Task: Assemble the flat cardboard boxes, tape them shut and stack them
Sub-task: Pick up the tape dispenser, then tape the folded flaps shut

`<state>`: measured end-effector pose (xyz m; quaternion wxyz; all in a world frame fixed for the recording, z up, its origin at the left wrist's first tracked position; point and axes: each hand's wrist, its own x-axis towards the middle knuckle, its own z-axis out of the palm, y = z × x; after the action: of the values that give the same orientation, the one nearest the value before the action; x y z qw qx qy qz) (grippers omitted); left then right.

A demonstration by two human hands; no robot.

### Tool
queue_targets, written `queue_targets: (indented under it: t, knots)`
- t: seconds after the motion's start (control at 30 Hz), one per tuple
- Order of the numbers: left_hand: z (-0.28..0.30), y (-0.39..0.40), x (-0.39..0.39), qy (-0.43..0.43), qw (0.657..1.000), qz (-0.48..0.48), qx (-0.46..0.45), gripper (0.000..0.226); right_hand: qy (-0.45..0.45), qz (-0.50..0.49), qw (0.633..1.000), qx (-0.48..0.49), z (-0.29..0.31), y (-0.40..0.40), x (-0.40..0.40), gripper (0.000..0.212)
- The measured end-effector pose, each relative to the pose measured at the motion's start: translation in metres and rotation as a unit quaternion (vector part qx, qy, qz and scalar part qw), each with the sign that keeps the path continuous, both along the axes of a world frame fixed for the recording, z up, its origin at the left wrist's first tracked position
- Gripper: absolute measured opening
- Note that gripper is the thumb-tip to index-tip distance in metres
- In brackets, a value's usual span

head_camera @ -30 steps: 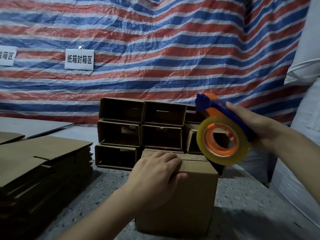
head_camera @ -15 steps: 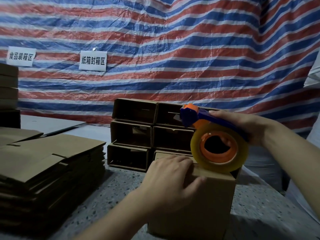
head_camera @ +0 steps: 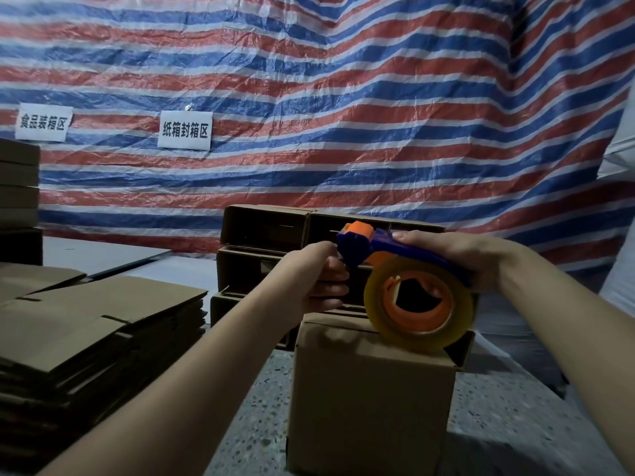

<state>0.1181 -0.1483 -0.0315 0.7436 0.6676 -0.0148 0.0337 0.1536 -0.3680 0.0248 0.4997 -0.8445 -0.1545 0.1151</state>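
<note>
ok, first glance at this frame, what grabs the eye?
The tape dispenser, blue and orange with a clear roll, is held centre frame by the right hand above the upright cardboard box. The left hand is curled at its front end. Behind hangs a red, white and blue striped tarp.

Speckled table [head_camera: 261,407] carries a closed cardboard box [head_camera: 371,403], flat cardboard stack [head_camera: 86,338] and stacked open boxes [head_camera: 268,235]

The left hand [head_camera: 318,280] curls at the tape dispenser [head_camera: 374,249], fingertips hidden behind its blue head — grip unclear. The tape roll [head_camera: 419,304] covers the box [head_camera: 371,400] top's far right; the flat cardboard stack [head_camera: 86,338] runs off the left edge.
</note>
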Motion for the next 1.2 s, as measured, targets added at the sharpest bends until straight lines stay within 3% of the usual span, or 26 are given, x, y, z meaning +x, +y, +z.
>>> queue_targets:
  t: [0.13, 0.4, 0.67, 0.8, 1.0, 1.07, 1.2]
  knots:
    - [-0.006, -0.005, 0.002, -0.019, 0.998, 0.027, -0.058, 0.018, -0.001, -0.002, 1.000, -0.011, 0.002, 0.001, 0.003, 0.080]
    - [-0.032, -0.019, 0.009, -0.016, 0.982, 0.138, -0.128, 0.024, 0.011, 0.007, 0.996, -0.086, 0.015, 0.012, 0.010, 0.084]
    - [-0.037, -0.016, 0.016, 0.012, 0.972, 0.166, -0.166, 0.029, 0.017, -0.011, 0.975, -0.223, 0.037, -0.006, 0.015, 0.094]
    - [-0.037, -0.016, 0.018, 0.037, 0.960, 0.189, -0.201, 0.024, 0.019, -0.017, 0.972, -0.232, 0.041, -0.019, 0.018, 0.106]
    - [-0.034, -0.014, 0.010, 0.028, 0.942, 0.180, -0.283, 0.030, 0.021, 0.001, 0.957, -0.291, 0.039, 0.003, 0.021, 0.082]
    - [-0.037, -0.007, 0.006, -0.016, 0.951, 0.187, -0.247, 0.022, 0.026, 0.004, 0.949, -0.314, 0.042, 0.011, 0.020, 0.081]
    - [-0.052, 0.024, -0.002, -0.084, 0.977, 0.196, 0.001, 0.022, 0.017, 0.010, 0.930, -0.368, 0.044, 0.027, 0.019, 0.088]
